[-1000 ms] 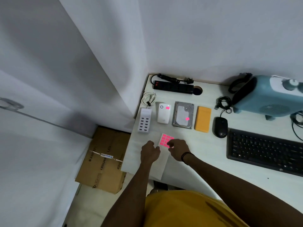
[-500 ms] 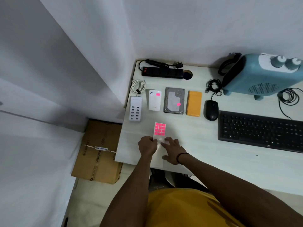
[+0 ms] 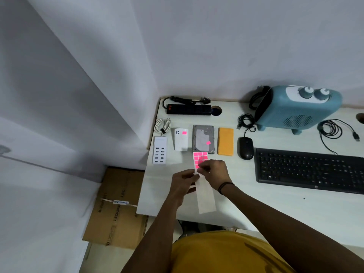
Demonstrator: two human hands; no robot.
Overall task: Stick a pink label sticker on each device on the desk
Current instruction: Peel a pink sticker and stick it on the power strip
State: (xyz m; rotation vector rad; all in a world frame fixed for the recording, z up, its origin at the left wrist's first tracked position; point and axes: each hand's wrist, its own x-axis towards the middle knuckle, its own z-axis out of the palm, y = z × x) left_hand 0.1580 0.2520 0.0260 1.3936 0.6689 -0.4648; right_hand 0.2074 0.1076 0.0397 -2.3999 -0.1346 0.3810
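Observation:
A long white backing sheet (image 3: 205, 196) carries several pink label stickers (image 3: 200, 157) at its far end. My left hand (image 3: 184, 184) grips the sheet's left edge. My right hand (image 3: 213, 170) pinches at the pink stickers' near edge. Behind the sheet lies a row of devices: a white USB charger (image 3: 160, 152), a white power bank (image 3: 181, 139) bearing a pink sticker, a hard drive (image 3: 203, 139) bearing a pink sticker, and an orange power bank (image 3: 225, 141) with no sticker showing.
A black mouse (image 3: 246, 147) and black keyboard (image 3: 309, 169) lie to the right. A blue heater (image 3: 295, 110) and a black power strip (image 3: 188, 109) stand at the back of the white desk (image 3: 275, 209). A cardboard box (image 3: 116, 209) sits on the floor at left.
The sticker sheet has been lifted and turned lengthwise toward the hard drive. Both hands rose with it, and my right hand moved up onto the pink stickers.

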